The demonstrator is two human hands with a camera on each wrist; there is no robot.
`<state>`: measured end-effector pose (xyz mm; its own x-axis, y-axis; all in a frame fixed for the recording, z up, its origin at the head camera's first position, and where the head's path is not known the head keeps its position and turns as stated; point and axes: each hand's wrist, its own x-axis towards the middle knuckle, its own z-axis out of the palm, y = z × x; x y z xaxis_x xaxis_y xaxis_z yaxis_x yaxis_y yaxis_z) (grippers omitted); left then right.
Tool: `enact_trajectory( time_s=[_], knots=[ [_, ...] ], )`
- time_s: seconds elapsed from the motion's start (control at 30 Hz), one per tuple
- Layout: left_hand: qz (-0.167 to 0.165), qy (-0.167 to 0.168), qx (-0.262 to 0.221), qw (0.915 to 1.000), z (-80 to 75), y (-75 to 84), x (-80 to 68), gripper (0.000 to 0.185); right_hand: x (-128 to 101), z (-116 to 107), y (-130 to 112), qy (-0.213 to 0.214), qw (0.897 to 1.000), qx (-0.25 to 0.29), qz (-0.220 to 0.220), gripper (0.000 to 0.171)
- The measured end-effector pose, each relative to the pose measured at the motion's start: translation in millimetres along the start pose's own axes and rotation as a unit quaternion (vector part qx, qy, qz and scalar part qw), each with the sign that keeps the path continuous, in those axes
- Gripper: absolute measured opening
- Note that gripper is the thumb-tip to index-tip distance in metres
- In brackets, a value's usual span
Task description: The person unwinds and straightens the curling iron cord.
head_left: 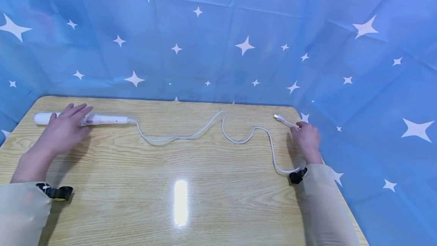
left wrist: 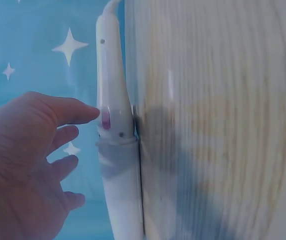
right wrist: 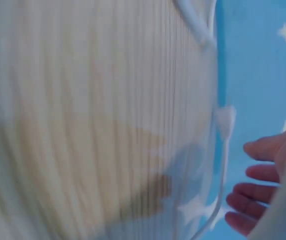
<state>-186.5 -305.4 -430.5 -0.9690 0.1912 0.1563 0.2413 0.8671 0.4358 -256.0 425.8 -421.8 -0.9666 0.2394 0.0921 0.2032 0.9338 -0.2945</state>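
Observation:
A long white corded hair styling iron (head_left: 109,119) lies along the back left of the table. My left hand (head_left: 63,132) is over its middle with the fingers spread and overlaps it in the head view. In the left wrist view, the index fingertip comes right up beside the pink button on the iron's handle (left wrist: 110,80); the other fingers bend loosely. At the back right lies the cord's white plug (head_left: 280,119), prongs pointing left. My right hand (head_left: 307,141) is beside it, and in the right wrist view its loosely bent fingers stand apart from the plug (right wrist: 226,121).
The white cord (head_left: 177,137) winds across the table from the iron toward my right wrist. The wood-grain table (head_left: 136,200) has a bright light reflection near its front middle. A blue curtain (head_left: 211,29) with white stars stands behind the table and at its sides.

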Motion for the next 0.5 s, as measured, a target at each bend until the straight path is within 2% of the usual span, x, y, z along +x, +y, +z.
enact_trajectory(
  time_s=[0.13,0.27,0.4,0.5],
  knots=[
    [0.045,0.024,0.007,0.9987,5.9,17.5,3.2,0.060,-11,4,-27,0.016,0.996,0.044,-0.077,0.041],
    [0.084,0.024,0.008,0.9962,18.1,45.9,11.1,0.054,-25,12,-62,0.011,0.982,0.099,-0.158,0.034],
    [0.122,0.006,0.013,0.9925,31.8,76.1,21.1,0.051,-37,21,-95,-0.023,0.966,0.118,-0.228,0.031],
    [0.150,-0.001,0.013,0.9886,43.5,93.1,27.9,0.050,-45,27,-114,-0.070,0.953,0.128,-0.264,0.030]
  ],
)
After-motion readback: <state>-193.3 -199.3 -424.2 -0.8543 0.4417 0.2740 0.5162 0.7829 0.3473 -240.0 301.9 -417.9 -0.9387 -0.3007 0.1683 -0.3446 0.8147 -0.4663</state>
